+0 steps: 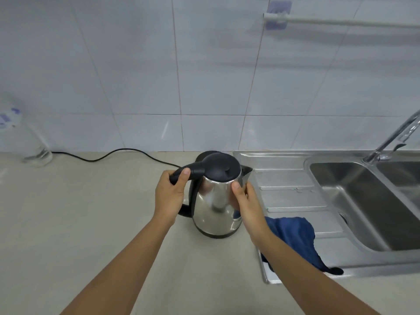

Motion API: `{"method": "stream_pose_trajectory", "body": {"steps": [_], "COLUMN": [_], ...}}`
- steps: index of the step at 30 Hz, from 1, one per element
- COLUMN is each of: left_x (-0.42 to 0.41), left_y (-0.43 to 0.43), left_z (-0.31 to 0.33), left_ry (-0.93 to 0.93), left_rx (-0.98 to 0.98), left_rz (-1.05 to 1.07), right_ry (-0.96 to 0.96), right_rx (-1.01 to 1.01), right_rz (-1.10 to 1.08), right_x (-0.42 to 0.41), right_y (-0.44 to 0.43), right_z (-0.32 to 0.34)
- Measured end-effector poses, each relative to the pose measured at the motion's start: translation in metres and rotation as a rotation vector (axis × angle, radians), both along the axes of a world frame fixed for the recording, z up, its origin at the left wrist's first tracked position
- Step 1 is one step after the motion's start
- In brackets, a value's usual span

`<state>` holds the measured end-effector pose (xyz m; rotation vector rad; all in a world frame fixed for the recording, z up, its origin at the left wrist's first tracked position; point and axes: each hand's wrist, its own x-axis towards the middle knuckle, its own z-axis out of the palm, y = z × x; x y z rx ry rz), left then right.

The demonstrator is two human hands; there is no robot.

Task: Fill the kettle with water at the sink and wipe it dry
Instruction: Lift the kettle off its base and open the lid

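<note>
Left hand (172, 192): grips the black handle of the kettle (216, 201).
Right hand (246, 201): clasps the steel body under the spout.
Kettle: lidded, slightly tilted, over the surface (91, 212), spout pointing right.
Cloth (295, 237): on the drainboard (288, 185), beneath the right forearm.
Sink (306, 161): right of the kettle, nearer the right hand; faucet (395, 137) beyond.
Room: tiled wall (136, 76).

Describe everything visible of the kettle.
The kettle is shiny stainless steel with a closed black lid, black handle, black bottom rim and short spout facing the sink. It is near upright over the countertop, beside the drainboard. The left hand grips the handle's top; the right hand holds the body below the spout. Whether it touches the countertop is unclear.
</note>
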<state>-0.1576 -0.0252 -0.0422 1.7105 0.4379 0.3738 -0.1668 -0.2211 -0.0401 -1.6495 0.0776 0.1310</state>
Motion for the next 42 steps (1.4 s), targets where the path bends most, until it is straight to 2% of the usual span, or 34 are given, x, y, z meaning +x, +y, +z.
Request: {"method": "stream_pose_trajectory", "body": {"steps": [11,17,21,24,27,31,35,42], "left_x": [-0.052,-0.056,-0.059,-0.059,-0.05,-0.029,-0.012,-0.011], "left_y": [-0.026,-0.028,-0.024,-0.018,-0.019,-0.036,-0.054,-0.061], "left_z": [-0.02,-0.012,-0.006,0.003,0.021,0.05,0.056,0.047], "left_ry": [0.028,0.043,0.11,0.117,0.059,-0.013,0.04,0.105], "left_rx": [-0.004,0.072,0.128,0.251,0.544,0.848,0.944,1.032], "left_rz": [0.049,-0.024,-0.093,-0.13,-0.181,-0.402,-0.562,-0.453], "right_ry": [0.005,0.019,-0.02,-0.14,-0.289,-0.361,-0.386,-0.442], "right_rx": [0.07,0.061,-0.018,-0.192,-0.373,-0.422,-0.457,-0.528], "right_rz": [0.081,0.098,0.067,0.003,0.0,0.008,0.001,-0.013], "right_x": [-0.044,-0.047,-0.055,-0.066,-0.073,-0.077,-0.077,-0.069], "right_y": [-0.024,-0.028,-0.023,-0.018,-0.012,-0.009,-0.011,-0.012], "right_z": [-0.018,-0.022,-0.032,-0.042,-0.045,-0.044,-0.05,-0.062]}}
